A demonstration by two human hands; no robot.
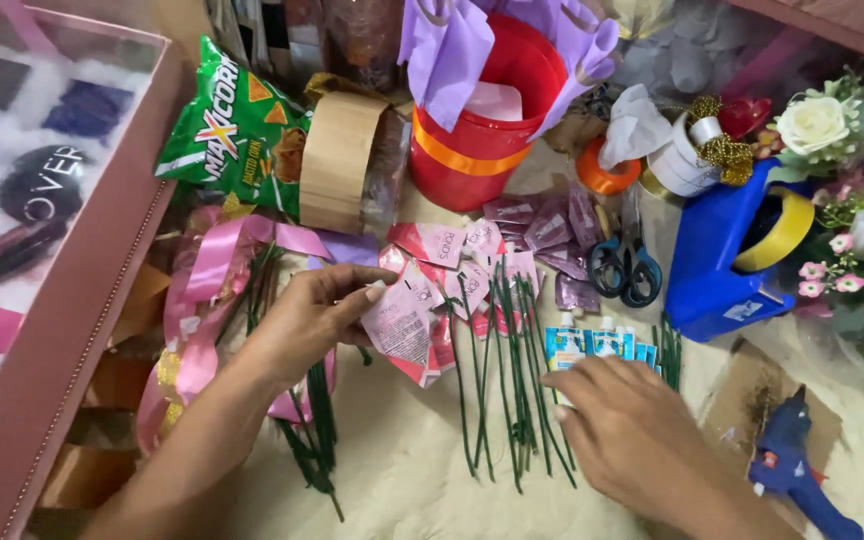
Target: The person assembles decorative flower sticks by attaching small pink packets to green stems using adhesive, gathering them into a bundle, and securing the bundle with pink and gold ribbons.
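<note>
Along the left edge of the cream cloth-covered work surface (402,470) lies a long pink gift box (72,300) with a clear lid. Beside it, at the far edge, sits a green snack bag (227,130), then a roll of brown kraft paper (342,160). Nearer, a heap of pink ribbon (202,290) lies over some green wire stems. The left hand (302,320) rests just right of the ribbon, its thumb and fingers pinched on a small pink sachet (399,322) taped to a stem. Right of it, more pink sachets on green wire stems (502,380) lie fanned across the middle of the surface, with a red bucket (482,130) behind them. The right hand (632,440) lies palm down at the near edge, fingers loosely spread and grasping nothing, fingertips touching the stems below small blue-and-white sachets (592,345). Further right are black-handled scissors (624,268), a blue tape dispenser (722,260) and, toward the near right corner, a blue glue gun (792,465).
</note>
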